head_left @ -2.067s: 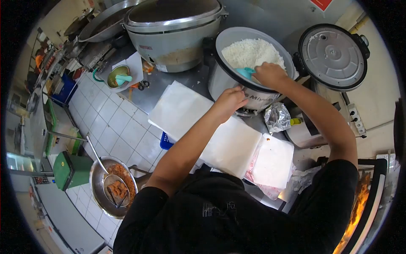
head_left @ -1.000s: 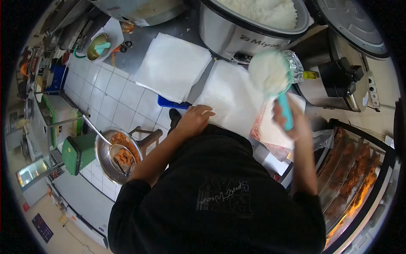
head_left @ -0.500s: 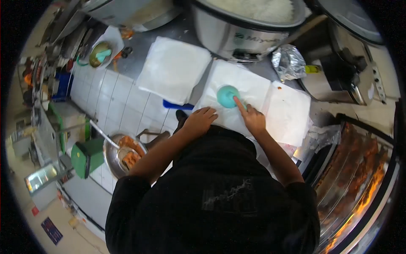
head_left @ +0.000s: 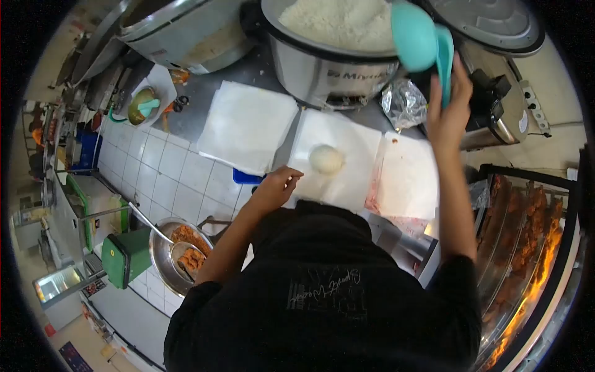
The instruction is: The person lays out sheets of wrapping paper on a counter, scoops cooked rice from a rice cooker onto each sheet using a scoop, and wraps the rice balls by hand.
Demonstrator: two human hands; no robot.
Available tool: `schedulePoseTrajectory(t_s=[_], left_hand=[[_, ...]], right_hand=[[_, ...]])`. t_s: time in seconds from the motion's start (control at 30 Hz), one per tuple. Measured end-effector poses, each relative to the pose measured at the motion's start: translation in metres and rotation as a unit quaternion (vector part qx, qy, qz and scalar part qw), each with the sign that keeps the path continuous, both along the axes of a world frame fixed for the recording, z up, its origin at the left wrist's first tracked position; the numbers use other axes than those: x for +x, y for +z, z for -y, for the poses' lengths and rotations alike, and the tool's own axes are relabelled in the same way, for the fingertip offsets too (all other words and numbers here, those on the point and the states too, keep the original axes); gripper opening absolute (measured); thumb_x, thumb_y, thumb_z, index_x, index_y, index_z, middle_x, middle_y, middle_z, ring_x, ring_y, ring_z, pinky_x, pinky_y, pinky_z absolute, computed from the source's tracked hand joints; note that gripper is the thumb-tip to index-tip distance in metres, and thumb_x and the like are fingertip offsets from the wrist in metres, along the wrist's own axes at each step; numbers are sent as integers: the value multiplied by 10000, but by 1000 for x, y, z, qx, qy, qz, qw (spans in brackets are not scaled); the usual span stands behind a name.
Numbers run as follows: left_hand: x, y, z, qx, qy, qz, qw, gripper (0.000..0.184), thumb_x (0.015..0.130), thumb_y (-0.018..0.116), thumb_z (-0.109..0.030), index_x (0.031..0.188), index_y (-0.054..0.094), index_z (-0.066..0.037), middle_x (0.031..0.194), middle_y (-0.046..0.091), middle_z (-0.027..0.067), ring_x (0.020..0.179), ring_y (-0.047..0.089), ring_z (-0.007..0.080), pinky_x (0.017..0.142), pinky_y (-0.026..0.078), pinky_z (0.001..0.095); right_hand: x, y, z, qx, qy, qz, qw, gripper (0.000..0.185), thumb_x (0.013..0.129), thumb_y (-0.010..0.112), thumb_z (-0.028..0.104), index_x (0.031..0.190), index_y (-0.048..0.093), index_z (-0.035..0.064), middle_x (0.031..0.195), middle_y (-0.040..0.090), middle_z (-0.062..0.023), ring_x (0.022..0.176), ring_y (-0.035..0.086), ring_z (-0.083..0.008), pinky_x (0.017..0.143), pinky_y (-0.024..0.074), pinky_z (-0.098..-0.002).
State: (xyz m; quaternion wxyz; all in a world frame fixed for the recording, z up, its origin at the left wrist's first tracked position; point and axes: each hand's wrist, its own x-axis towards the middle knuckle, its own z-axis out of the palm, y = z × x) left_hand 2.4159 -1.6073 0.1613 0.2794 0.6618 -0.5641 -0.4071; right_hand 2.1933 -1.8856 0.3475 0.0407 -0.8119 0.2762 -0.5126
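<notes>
My right hand (head_left: 451,111) is wrapped round the handle of a turquoise scoop (head_left: 414,37), raised at the right rim of the rice cooker (head_left: 334,77). White rice (head_left: 341,22) fills much of the cooker. A rounded mound of rice (head_left: 326,160) lies on the middle stack of white paper (head_left: 310,133). Beside that stack's left edge is my left hand (head_left: 277,188), its fingers bent and partly apart, with nothing visible in them. Another paper stack (head_left: 245,127) lies to the left, and red-printed paper sheets (head_left: 406,180) lie to the right.
Crumpled foil (head_left: 404,104) sits below the cooker. A second large pot (head_left: 192,40) stands at the upper left. On the lower left are a metal bowl of orange-brown food (head_left: 162,260) and a green bin (head_left: 124,260). Flames burn beside meat (head_left: 527,242) at the right.
The scoop was upside down on the middle paper; my right hand has lifted it up and right to the cooker, leaving the rice mound. My left hand has shifted slightly left.
</notes>
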Motion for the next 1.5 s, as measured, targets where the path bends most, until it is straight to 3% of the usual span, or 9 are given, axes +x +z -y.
schedulePoseTrajectory(t_s=[0.1, 0.23, 0.33, 0.43, 0.6, 1.1, 1.23, 1.37, 1.5], left_hand=[[9, 10, 38, -172, 155, -69, 970, 245, 943, 600, -57, 1185, 627, -23, 1005, 677, 187, 839, 694, 271, 737, 537, 356], [1, 35, 105, -202, 223, -237, 924, 454, 1002, 522, -79, 1426, 400, 31, 1361, 533, 206, 1175, 573, 228, 1033, 427, 295], [-9, 51, 147, -233, 235, -302, 894, 563, 1009, 508, -99, 1483, 263, 78, 1409, 440, 159, 1275, 457, 214, 1152, 299, 330], [-2, 101, 161, -109, 255, -574, 771, 536, 977, 517, -45, 1468, 330, 64, 1497, 421, 186, 1426, 354, 247, 1173, 296, 395], [12, 96, 172, -133, 184, -646, 728, 113, 915, 547, -17, 1008, 517, -75, 1051, 569, 51, 1106, 544, 167, 1113, 386, 394], [19, 80, 183, -130, 150, -653, 731, 88, 904, 510, 4, 965, 501, -59, 888, 552, 46, 906, 589, 162, 1101, 408, 427], [16, 97, 182, -117, 178, -659, 721, 118, 892, 497, -23, 812, 465, -103, 804, 455, -2, 763, 515, 119, 1044, 436, 380], [20, 97, 178, -113, 156, -644, 740, 91, 914, 516, -40, 869, 463, -98, 806, 457, -10, 773, 516, 120, 991, 470, 334], [14, 81, 145, -118, 227, -479, 840, 349, 936, 540, -85, 1266, 533, 27, 1190, 625, 112, 1077, 612, 172, 1032, 456, 369]], right_hand=[[48, 64, 66, -186, -73, -200, 959, 307, 908, 616, 90, 1212, 584, 59, 1127, 681, -128, 1024, 668, -337, 886, 528, -388], [145, 49, 150, -226, -166, -539, 794, 246, 859, 646, 152, 1092, 708, 104, 1033, 729, -74, 997, 709, -245, 745, 583, -402], [185, 40, 169, -188, -151, -645, 725, 204, 879, 635, 158, 1035, 752, 100, 1035, 738, -81, 987, 715, -261, 716, 601, -414], [202, 27, 171, -214, -84, -688, 689, 209, 896, 615, 150, 1040, 754, 89, 1058, 733, -98, 992, 713, -280, 756, 605, -423], [202, 41, 143, -181, 14, -735, 653, 222, 916, 573, 123, 1049, 746, 84, 1054, 727, -119, 1017, 703, -303, 817, 596, -458], [171, 66, 83, 12, 122, -712, 691, 331, 911, 653, 305, 1039, 698, 3, 1093, 658, -235, 982, 673, -395, 821, 558, -475], [153, 74, 105, -6, 142, -632, 762, 326, 914, 651, 296, 1027, 701, -5, 1057, 665, -247, 944, 672, -404, 837, 539, -471], [160, 42, 133, 73, 225, -579, 780, 345, 923, 647, 304, 1027, 711, -18, 897, 693, -261, 834, 686, -378, 763, 523, -461], [172, 26, 130, 306, 197, -477, 800, 425, 953, 628, 349, 1076, 686, -55, 666, 615, -143, 501, 574, -196, 498, 463, -349]])
